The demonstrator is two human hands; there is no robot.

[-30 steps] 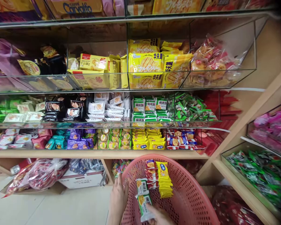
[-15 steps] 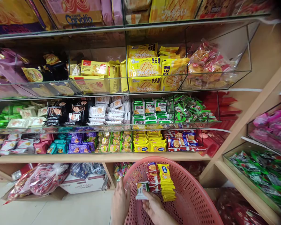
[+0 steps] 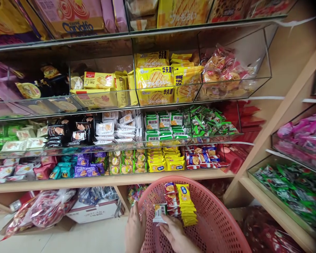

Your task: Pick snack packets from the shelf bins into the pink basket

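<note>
My left hand [image 3: 135,225] is at the left rim of a pink perforated plastic basket [image 3: 223,225], closed on that rim with the thumb on the inner side. Over the basket, my right hand [image 3: 173,230] pinches a small white and green snack packet [image 3: 160,212] by its lower edge. Just beyond that packet, inside the basket, lie a row of red and blue biscuit packets [image 3: 171,198] and a row of yellow packets [image 3: 186,205], each overlapping. My right fingertips are partly hidden behind the packet and the hand itself.
Clear shelf bins ahead hold green and white packets [image 3: 163,128], yellow packets [image 3: 158,164], red and blue packets [image 3: 204,158] and yellow wafer bags [image 3: 154,77]. A wooden upright [image 3: 268,140] stands at the right. A white carton [image 3: 94,211] and bagged sweets [image 3: 46,209] sit below left.
The view has shifted slightly, so the shelves appear a little further left. Both hands, the basket and the held packet keep nearly the same positions.
</note>
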